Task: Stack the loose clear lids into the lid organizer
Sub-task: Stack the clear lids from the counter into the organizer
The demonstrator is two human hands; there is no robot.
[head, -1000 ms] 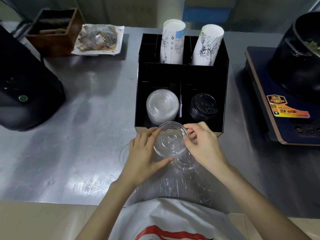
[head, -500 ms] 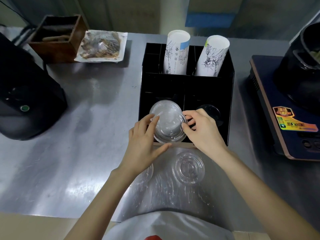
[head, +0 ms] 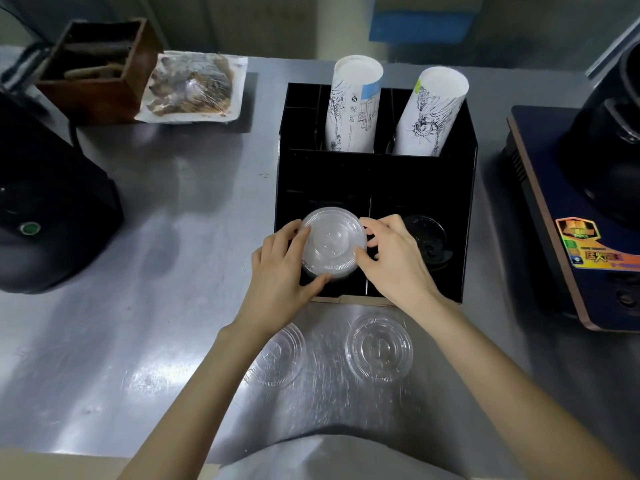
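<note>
A clear lid [head: 333, 242] rests on top of the stack of clear lids in the front left compartment of the black lid organizer [head: 464, 188]. My left hand [head: 280, 271] grips its left rim with thumb and fingers. My right hand [head: 391, 258] pinches its right rim. Two loose clear lids lie on the steel counter in front of the organizer: one [head: 380, 347] on the right, the other [head: 282, 355] on the left, partly under my left forearm. Black lids [head: 427, 237] fill the front right compartment.
Two rolled stacks of paper cups [head: 353, 105] stand in the organizer's rear slots. A black appliance [head: 45, 209] sits at the left, an induction cooker [head: 575, 216] with a black pot at the right. A wooden box [head: 100, 71] and a wrapped food tray [head: 192, 88] lie at the back.
Both hands carried the clear lid forward from above the counter and brought it down onto the stack in the front left compartment. The view shifted slightly.
</note>
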